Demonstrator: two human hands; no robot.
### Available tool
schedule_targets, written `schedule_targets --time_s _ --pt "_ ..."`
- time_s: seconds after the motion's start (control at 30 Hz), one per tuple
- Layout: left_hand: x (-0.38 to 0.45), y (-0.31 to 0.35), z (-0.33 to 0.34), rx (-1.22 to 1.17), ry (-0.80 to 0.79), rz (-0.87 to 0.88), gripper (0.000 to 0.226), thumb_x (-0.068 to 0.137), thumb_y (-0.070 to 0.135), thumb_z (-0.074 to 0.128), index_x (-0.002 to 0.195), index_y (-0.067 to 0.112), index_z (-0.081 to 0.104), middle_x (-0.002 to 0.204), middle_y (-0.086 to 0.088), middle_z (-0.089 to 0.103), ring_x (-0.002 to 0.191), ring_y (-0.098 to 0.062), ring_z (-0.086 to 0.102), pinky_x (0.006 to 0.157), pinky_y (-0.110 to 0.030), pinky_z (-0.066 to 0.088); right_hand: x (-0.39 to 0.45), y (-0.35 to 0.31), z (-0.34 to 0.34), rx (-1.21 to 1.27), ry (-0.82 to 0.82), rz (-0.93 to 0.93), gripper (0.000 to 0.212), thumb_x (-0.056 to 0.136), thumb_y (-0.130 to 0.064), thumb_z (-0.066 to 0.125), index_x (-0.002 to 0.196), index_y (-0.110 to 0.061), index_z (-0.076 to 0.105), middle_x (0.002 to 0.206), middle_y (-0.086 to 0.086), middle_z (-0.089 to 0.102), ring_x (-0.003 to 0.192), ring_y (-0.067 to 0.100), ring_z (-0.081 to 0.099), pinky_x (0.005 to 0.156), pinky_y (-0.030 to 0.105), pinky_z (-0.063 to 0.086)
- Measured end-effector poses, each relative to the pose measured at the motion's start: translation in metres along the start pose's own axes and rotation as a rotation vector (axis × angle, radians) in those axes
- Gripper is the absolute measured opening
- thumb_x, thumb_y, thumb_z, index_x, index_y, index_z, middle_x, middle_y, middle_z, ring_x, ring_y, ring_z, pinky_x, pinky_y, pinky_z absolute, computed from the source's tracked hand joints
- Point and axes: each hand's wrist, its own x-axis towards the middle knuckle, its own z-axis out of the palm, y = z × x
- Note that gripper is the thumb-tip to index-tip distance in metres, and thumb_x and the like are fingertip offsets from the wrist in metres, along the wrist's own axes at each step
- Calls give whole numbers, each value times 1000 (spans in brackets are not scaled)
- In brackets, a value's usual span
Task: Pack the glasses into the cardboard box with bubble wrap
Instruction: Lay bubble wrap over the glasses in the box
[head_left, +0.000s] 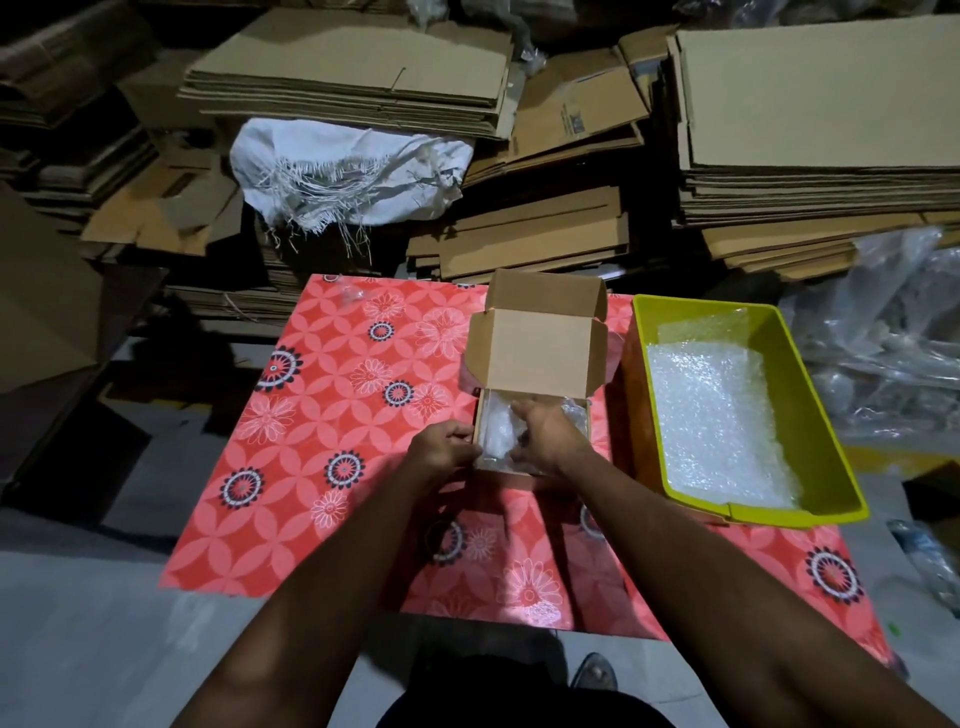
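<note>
The small cardboard box (535, 364) sat on the red flowered worktop (332, 415), its lid flap standing open toward 12 o'clock. Inside it lay a bundle of bubble wrap (500, 431), pale and crinkled; the glass within could barely be made out, so whether one glass or more lay there was unclear. The left hand (442, 448) curled its fingers over the box's wall at 9 o'clock, gripping the edge and steadying it. The right hand (545, 436) reached into the box from 5 o'clock, fingers bent down onto the wrapped bundle; whether it pinched the wrap or only pressed on it could not be told.

At 3 o'clock of the box, just beside it, stood a yellow-green bin (826, 512) holding flat sheets of spare wrap (717, 415).

The bundle probably handled light, soft on the outside and somewhat slick, with something hard and breakable at its core. Taking it round the middle, across the padded body with a broad grip, seemed safer than tugging a loose corner of film, which might unroll. The thin box would likely flex under pressure.
</note>
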Motion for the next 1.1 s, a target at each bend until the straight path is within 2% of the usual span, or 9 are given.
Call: schedule_targets --time_s 0.1,0.23,0.4,0.57,0.67,0.73,0.8,0.97,1.1 --pt "-3 1 1 58 15 6 31 86 -2 72 115 4 66 100 -14 73 80 -24 71 55 -23 55 -1 -1 4 -2 0 13 63 80 -13 81 137 -10 55 108 9 67 95 25 66 84 28 52" --pt "-3 1 -2 119 -32 -36 39 83 4 77 120 5 63 105 -16 72 80 -24 71 56 -25 55 -8 3 -3 28 53 -59 60 80 -4 69 139 -14 57 127 8 67 100 25 68 88 33 56" --pt "-1 20 5 249 138 83 31 86 1 67 112 17 63 87 -7 68 63 -19 61 52 -25 50 -34 9 -49 184 396 -148 32 86 -15 62 116 -18 70 112 4 73 92 21 71 84 32 57" --pt "3 37 26 323 208 318 17 87 12 63 97 23 71 77 2 69 65 -15 63 64 -25 51 -67 70 -94 84 799 219 11 83 -19 58 90 -19 66 93 5 69 81 30 64 64 32 44" --pt "4 39 51 315 118 342 15 89 5 65 94 17 70 75 -6 68 55 -7 61 55 -20 48 -72 132 -103 -14 488 473 29 85 -26 64 113 -18 66 114 10 67 105 33 63 76 34 48" --pt "4 39 66 307 96 335 15 90 1 63 97 13 68 75 -11 68 47 -1 59 48 -17 46 -77 163 -103 -116 132 508 58 79 -39 77 130 -18 59 127 12 62 115 31 61 87 35 52" --pt "5 40 79 306 82 329 15 90 0 63 96 13 68 72 -9 68 46 -2 58 48 -18 47 -81 180 -100 -197 -42 476 72 70 -42 87 133 -19 59 129 10 61 118 27 60 90 32 52" --pt "0 49 98 279 53 325 17 93 -3 58 104 6 68 75 -10 68 55 -12 59 46 -15 44 -79 191 -92 -331 165 425 22 89 -16 61 109 -18 70 113 8 68 101 31 67 78 30 51" --pt "-4 62 106 207 34 353 22 93 -5 56 98 11 70 81 -15 70 58 -14 60 49 -16 45 -81 190 -103 -190 410 424 21 90 -22 59 102 -20 76 97 10 74 91 33 69 70 31 51"
